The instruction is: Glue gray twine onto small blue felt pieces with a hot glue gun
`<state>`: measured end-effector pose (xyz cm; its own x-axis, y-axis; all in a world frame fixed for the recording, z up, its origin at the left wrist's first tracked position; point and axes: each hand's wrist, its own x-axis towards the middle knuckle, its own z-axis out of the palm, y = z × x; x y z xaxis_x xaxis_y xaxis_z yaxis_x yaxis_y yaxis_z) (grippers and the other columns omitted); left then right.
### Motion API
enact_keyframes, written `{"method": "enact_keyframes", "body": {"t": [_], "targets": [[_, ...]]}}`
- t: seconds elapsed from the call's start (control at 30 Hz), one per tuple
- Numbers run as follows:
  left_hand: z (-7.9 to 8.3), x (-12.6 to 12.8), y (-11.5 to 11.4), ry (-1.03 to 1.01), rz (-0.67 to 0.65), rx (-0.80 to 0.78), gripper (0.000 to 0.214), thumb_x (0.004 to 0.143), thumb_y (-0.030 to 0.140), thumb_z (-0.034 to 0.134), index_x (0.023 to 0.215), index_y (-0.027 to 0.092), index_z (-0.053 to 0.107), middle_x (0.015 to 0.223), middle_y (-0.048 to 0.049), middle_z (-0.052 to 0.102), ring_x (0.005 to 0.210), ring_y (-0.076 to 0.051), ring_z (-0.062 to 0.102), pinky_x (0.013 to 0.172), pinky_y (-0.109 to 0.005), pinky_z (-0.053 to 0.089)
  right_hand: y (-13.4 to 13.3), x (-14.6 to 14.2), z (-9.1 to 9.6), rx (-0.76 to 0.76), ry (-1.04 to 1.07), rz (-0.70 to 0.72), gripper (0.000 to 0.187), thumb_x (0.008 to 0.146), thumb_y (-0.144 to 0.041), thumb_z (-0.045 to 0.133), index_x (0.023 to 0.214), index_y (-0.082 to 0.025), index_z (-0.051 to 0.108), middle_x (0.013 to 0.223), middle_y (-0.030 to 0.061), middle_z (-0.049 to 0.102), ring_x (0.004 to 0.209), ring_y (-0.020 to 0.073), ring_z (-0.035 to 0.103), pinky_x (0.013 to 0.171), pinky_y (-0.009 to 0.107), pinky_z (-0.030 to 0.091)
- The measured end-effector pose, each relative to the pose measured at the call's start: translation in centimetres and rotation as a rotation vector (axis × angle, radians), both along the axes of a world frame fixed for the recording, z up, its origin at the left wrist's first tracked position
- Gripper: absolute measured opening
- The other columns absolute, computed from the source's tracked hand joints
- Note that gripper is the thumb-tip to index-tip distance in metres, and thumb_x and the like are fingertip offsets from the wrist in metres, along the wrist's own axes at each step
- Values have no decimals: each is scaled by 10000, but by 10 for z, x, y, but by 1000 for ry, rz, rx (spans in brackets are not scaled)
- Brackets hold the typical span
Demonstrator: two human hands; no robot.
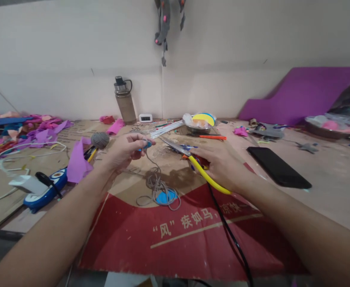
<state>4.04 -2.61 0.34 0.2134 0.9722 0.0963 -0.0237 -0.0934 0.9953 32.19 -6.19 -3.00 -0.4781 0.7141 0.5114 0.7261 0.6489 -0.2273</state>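
Note:
My left hand (130, 149) is closed in a pinch on a small blue piece (146, 146). Grey yarn (156, 179) hangs down from it into a loose tangle. Part of that tangle lies over a flat blue piece (166, 196) on the cardboard. A pair of scissors (209, 178) with yellow handles is at my right hand (219, 163), its blades pointing toward my left hand. The fingers of my right hand curl around the scissors, partly hidden. Beneath that hand are small red, orange and blue bits that I cannot make out.
Behind the hands stand a bottle (124, 101), a small white clock (145, 118) and a metal bowl (199, 126). A grey yarn ball (100, 140) and felt scraps (43, 129) lie left. At right is a phone (278, 166). A black cable (230, 235) crosses the red cardboard (127, 243).

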Motion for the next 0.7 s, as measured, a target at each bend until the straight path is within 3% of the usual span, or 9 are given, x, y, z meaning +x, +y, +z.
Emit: {"method": "enact_keyframes", "body": {"t": [0.1, 0.33, 0.57, 0.7], "targets": [[-1, 2, -1, -29, -70, -50, 193, 629, 245, 775, 659, 139, 616, 849, -61, 727, 479, -38, 510, 437, -161, 384, -3, -2, 2, 7, -76, -23, 279, 838, -202, 570, 1090, -186, 689, 1002, 106, 738, 883, 239, 678, 753, 336, 514], [0, 4, -5, -24, -93, -100, 211, 600, 242, 784, 708, 151, 627, 573, 5, 629, 442, -70, 533, 415, -158, 368, -9, -5, 7, 11, -137, -24, 306, 823, -171, 588, 1112, -171, 686, 963, 105, 742, 823, 227, 678, 689, 308, 489], [-2, 1, -4, -1, -80, -28, 192, 644, 230, 776, 700, 142, 614, 889, -56, 718, 530, -47, 551, 479, -164, 404, -8, -6, 4, -2, -142, -5, 291, 844, -196, 576, 1112, -171, 687, 978, 109, 742, 831, 233, 684, 708, 317, 499], [-2, 0, -4, 13, -88, -32, 208, 640, 238, 775, 716, 146, 605, 897, -58, 719, 502, -40, 524, 482, -174, 416, -8, -6, 2, 2, -162, -4, 288, 847, -199, 579, 1112, -169, 687, 993, 120, 739, 841, 243, 688, 715, 331, 509]]}}
